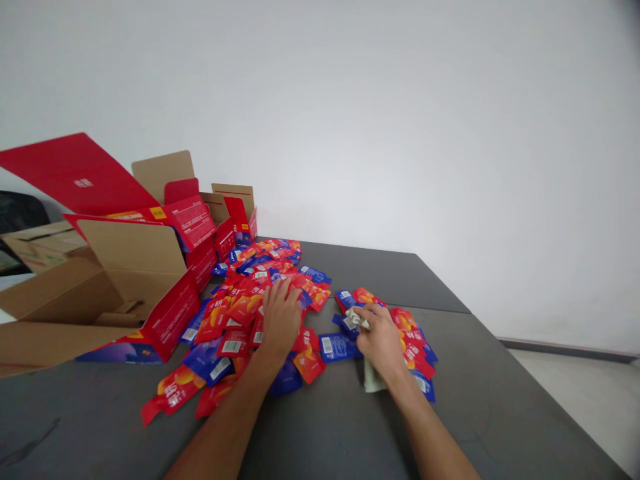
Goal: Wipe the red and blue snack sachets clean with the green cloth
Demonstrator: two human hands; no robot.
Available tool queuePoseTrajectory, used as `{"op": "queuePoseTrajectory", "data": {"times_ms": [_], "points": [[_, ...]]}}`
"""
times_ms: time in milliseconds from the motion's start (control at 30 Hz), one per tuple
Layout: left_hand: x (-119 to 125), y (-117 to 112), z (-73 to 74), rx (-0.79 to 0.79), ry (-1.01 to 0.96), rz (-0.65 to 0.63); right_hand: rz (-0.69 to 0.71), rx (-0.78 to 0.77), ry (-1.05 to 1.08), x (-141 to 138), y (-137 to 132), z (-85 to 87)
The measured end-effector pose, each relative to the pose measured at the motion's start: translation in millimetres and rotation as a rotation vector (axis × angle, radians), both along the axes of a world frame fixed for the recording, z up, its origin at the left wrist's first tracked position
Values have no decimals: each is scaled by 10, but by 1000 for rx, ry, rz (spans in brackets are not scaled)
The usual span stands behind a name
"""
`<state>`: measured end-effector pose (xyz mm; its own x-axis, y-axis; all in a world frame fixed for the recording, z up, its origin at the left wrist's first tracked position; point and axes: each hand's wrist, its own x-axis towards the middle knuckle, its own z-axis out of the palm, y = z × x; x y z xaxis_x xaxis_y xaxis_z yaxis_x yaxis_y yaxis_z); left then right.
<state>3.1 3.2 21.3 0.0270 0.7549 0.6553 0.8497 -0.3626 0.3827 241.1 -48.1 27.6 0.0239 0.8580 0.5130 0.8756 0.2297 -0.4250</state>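
Note:
Several small red and blue sachets (250,293) lie spread in a heap across the dark grey table (350,427). My left hand (280,320) rests flat on the heap, fingers stretched out over the packets. My right hand (381,340) is to the right, fingers curled around a pale green crumpled piece (371,380) that sticks out below the palm. It sits beside a smaller pile of sachets (413,343).
An open red-and-cardboard box (125,287) lies on its side at the left, flaps up. More open boxes (235,213) stand behind it. The table's right edge (550,393) drops to a pale floor. A white wall is behind.

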Motion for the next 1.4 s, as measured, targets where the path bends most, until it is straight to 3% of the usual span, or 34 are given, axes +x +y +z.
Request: {"op": "queuePoseTrajectory", "data": {"times_ms": [67,133,167,300,367,533,867,1033,1167,1267,1333,1400], "points": [[-17,19,-25,-7,65,119,-41,-6,-5,43,16,-1],[48,-8,-59,-45,91,98,-54,-4,-11,51,15,-3],[114,-39,-86,-78,98,24,-60,2,-13,48,10,-3],[488,-229,-267,-248,106,-486,-69,27,-14,17,-7,-2],[639,-307,-365,-327,112,-588,-66,29,-8,5,-5,-12],[713,-347,-423,-465,184,-641,-55,64,11,0,27,-79],[523,-416,-117,-450,40,-608,-99,253,149,16,0,49],[445,-364,9,-562,-317,-636,-122,358,255,13,-42,124],[428,-285,50,-871,-965,-644,-26,372,273,-54,-86,145],[458,-283,14,-1143,-1368,-782,122,365,213,-140,-109,122],[495,-299,-26,-1229,-1461,-861,181,365,161,-197,-113,84],[534,-307,-59,-1212,-1513,-851,225,345,108,-248,-112,37]]}}
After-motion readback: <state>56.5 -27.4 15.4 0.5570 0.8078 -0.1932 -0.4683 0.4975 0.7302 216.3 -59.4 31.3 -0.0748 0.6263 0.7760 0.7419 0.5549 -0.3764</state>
